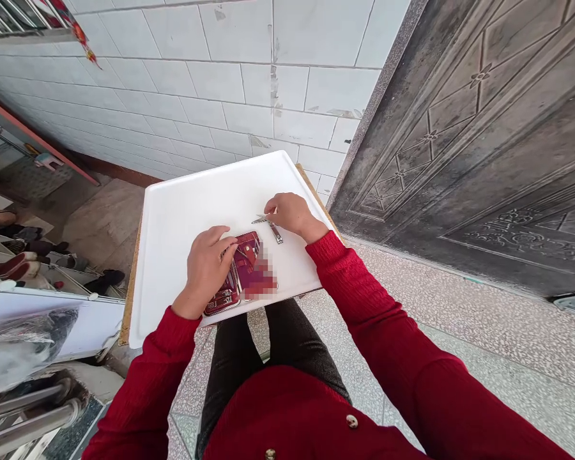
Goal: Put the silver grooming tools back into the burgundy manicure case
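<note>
A dark red manicure case (249, 249) lies opened out near the front edge of a white tray (182, 211). Over its left part is my left hand (208, 263), with thumb and fingertips brought together at the case's upper edge; whether a slim tool is between them is hard to see. My right hand (290, 213) is farther back and to the right, fingers pinched at a small pointed metal tool (259, 220) that looks like scissors. Just below those fingers a silver nail clipper (276, 235) rests on the tray. Part of the case is blurred by pixelation.
The tray sits on a board with a brown edge (130, 281). A white tiled wall (239, 89) rises behind it, and a dark carved metal door (460, 140) stands to the right. On the left are a rack with shoes (22, 265) and metal pipes (29, 412).
</note>
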Tool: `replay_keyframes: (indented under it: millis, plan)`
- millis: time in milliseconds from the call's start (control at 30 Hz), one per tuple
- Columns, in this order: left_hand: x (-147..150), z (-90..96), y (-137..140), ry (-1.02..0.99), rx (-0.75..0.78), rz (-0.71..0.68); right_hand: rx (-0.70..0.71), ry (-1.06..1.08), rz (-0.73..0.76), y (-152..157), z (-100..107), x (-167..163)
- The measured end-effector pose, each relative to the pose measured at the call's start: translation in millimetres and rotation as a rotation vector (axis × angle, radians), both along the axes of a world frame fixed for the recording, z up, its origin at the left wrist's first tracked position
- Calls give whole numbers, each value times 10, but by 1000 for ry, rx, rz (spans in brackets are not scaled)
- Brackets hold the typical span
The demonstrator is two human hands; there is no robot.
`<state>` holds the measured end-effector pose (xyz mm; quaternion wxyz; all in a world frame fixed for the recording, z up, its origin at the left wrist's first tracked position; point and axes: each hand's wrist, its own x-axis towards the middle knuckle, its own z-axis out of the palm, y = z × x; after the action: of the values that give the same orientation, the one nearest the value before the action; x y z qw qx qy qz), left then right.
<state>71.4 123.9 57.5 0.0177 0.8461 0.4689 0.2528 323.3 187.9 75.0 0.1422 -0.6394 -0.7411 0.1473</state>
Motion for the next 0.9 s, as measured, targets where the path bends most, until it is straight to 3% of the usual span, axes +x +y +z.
replay_keyframes:
  millis: [133,300,500,900]
  plan:
    - [-118,31,221,20,-38,31,7,-114,90,-13,-45,-66]
    - [-118,-83,388,-24,-113,38,39,-224,194,-20,-61,-93]
    - [-65,-164,342,-102,-208,-23,51,-383,307,-4,-43,-103]
    - [-59,-191,290,-86,-206,-52,-17,-538,416,112,69,-125]
